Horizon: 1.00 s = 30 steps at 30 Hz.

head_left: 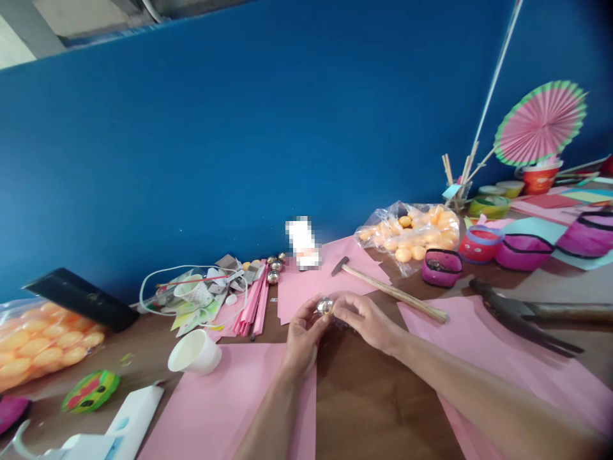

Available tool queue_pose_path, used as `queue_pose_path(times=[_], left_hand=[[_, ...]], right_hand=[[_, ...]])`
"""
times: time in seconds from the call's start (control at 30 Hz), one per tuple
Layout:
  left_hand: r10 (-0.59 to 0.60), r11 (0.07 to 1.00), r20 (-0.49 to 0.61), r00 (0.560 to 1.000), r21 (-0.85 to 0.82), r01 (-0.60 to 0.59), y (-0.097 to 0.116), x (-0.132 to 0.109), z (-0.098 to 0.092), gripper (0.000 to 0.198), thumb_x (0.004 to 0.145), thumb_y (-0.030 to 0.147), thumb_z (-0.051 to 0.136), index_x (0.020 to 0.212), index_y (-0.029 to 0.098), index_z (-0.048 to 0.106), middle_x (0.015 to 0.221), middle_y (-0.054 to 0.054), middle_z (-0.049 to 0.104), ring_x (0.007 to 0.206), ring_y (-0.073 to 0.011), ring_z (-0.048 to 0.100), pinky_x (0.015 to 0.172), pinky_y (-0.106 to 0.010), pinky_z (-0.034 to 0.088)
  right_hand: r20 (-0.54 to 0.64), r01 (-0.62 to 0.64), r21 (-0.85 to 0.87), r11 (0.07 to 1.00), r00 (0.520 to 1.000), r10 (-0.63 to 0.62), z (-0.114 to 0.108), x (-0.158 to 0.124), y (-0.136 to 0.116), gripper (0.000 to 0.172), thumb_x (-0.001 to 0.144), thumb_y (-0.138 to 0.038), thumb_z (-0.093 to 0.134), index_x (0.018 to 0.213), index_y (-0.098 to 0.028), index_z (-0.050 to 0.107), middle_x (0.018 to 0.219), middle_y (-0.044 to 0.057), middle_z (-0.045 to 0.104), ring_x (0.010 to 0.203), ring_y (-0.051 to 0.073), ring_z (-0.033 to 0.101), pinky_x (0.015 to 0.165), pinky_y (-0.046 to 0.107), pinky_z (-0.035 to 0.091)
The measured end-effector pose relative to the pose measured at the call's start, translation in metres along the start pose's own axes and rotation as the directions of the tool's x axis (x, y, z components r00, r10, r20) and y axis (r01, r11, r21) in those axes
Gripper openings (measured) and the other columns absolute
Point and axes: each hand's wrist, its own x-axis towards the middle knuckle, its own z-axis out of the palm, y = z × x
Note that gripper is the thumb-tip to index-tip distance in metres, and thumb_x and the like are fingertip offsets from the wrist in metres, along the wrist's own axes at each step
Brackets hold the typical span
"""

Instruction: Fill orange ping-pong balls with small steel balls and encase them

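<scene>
A small shiny silver ball [325, 305], which looks foil-covered, is held up over the table. A touch of orange shows at its lower edge. My left hand [302, 333] grips it from the left, thumb and fingers closed around it. From the right, my right hand [368, 319] pinches at the ball's side with curled fingers. Something crinkled and shiny lies partly hidden under the right hand. Beyond the hands, several similar silver balls [273, 276] sit by the wall. A hammer [393, 291] with a wooden handle lies just past my right hand.
Pink paper sheets [230, 402] cover parts of the brown table. A white cup [194, 352] lies tipped at left, near a white glue gun [129, 421]. A claw hammer [527, 313] rests at right. Orange balls fill a clear bag [412, 236] at the back. Purple pouches [524, 252] stand right.
</scene>
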Motion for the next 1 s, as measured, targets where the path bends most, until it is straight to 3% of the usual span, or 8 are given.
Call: queue_pose_path(times=[0.53, 0.83, 1.0], left_hand=[[0.044, 0.996, -0.046, 0.998, 0.083, -0.041, -0.0039, 0.0009, -0.0034, 0.041, 0.066, 0.02, 0.068, 0.105, 0.016, 0.058, 0.105, -0.01, 0.064, 0.096, -0.0221, 0.059, 0.092, -0.039, 0.04], [0.032, 0.998, -0.013, 0.999, 0.062, -0.031, -0.0023, 0.0006, -0.0027, 0.04, 0.067, 0.02, 0.068, 0.106, 0.016, 0.058, 0.107, -0.01, 0.064, 0.099, -0.0231, 0.058, 0.093, -0.04, 0.039], [0.039, 0.996, -0.001, 0.999, 0.074, -0.039, -0.0026, 0.0011, -0.0032, 0.038, 0.068, 0.019, 0.067, 0.105, 0.017, 0.058, 0.108, -0.011, 0.063, 0.101, -0.0238, 0.057, 0.095, -0.042, 0.037]], right_hand=[[0.004, 0.013, -0.022, 1.0, 1.0, -0.012, 0.0003, -0.0009, -0.0044, 0.016, 0.081, -0.03, 0.051, 0.075, -0.017, 0.058, 0.092, 0.004, 0.063, 0.088, 0.018, 0.057, 0.079, 0.03, 0.043], [0.026, 0.011, 0.007, 1.0, 1.0, -0.012, -0.0011, 0.0, -0.0034, 0.019, 0.08, -0.033, 0.053, 0.074, -0.016, 0.06, 0.097, 0.006, 0.062, 0.091, 0.019, 0.056, 0.08, 0.031, 0.042], [0.037, 0.001, -0.02, 1.0, 0.999, -0.001, -0.0014, -0.0003, -0.0039, 0.019, 0.081, -0.032, 0.052, 0.074, -0.016, 0.059, 0.09, 0.004, 0.063, 0.089, 0.018, 0.056, 0.08, 0.029, 0.042]])
